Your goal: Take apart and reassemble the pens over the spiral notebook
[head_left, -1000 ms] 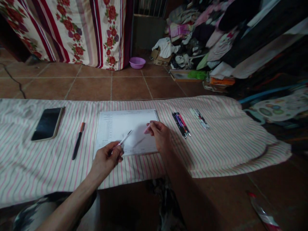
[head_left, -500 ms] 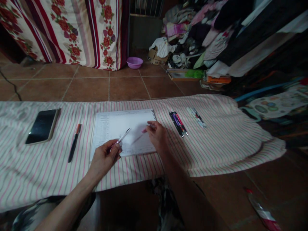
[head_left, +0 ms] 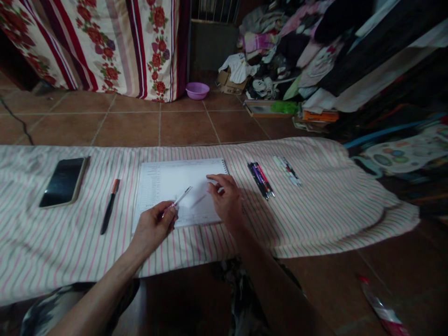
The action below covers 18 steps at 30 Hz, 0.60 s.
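Observation:
A spiral notebook (head_left: pixel 168 179) lies open on a striped cloth (head_left: pixel 315 205) spread over the floor. My left hand (head_left: pixel 152 228) is closed round a white pen (head_left: pixel 182 198) at the page's near edge, with the pen's tip pointing up and right over the paper. My right hand (head_left: pixel 226 200) rests on the page's right side. Its fingers are curled and pinched together, and what they hold is hidden. The two hands are a short way apart.
A black pen with an orange end (head_left: pixel 109 207) and a dark phone (head_left: pixel 62 181) lie left of the notebook. Dark pens (head_left: pixel 261 179) and white pens (head_left: pixel 287 170) lie to its right. A purple bowl (head_left: pixel 197 90), a floral sheet (head_left: pixel 105 42) and a clothes pile (head_left: pixel 280 46) stand beyond.
My right hand has shifted slightly left over the page, and the small pink piece seen in its fingers earlier no longer shows. My left hand keeps the white pen almost still.

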Available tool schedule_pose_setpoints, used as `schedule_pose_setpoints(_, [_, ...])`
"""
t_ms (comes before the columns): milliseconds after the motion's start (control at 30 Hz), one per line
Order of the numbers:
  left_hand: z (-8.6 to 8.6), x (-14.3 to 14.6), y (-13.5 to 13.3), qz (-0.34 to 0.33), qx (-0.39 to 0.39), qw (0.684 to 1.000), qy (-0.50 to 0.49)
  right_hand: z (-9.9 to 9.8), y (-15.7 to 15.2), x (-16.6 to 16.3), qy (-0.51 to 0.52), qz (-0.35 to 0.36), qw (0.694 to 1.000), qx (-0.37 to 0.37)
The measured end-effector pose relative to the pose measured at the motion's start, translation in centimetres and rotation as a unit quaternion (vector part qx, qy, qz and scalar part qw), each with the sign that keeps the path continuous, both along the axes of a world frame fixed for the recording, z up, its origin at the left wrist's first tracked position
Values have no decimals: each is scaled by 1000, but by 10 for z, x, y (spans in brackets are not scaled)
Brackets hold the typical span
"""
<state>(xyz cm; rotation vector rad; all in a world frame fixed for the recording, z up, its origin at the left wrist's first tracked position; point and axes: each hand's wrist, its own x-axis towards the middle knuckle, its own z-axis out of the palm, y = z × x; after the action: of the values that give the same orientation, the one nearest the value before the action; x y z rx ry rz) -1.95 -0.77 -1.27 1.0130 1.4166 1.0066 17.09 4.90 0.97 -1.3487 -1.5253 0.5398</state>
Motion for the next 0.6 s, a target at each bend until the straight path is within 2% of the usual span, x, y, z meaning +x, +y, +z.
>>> schedule_pose_setpoints(100, [1, -2, 0, -3, 7, 1000, 28, 3, -5, -6, -15, 22, 1000, -10])
schedule_pose_setpoints(200, [7, -4, 0, -3, 52, 988, 147, 2, -12, -13, -20, 38, 999, -31])
schedule_pose_setpoints(267, [13, -5, 0, -6, 89, 964, 252, -1, -17, -17, -56, 74, 995, -42])
schedule_pose_setpoints(333, [18, -5, 0, -23, 102, 943, 316, -4, -21, -21, -92, 103, 989, -49])
schedule_pose_setpoints(500, [24, -3, -1, -46, 137, 910, 388, -4, -26, -22, -156, 128, 978, -57])
schedule_pose_setpoints(600, [26, -2, -2, -80, 147, 875, 455, -1, -25, -19, -181, 116, 974, -69])
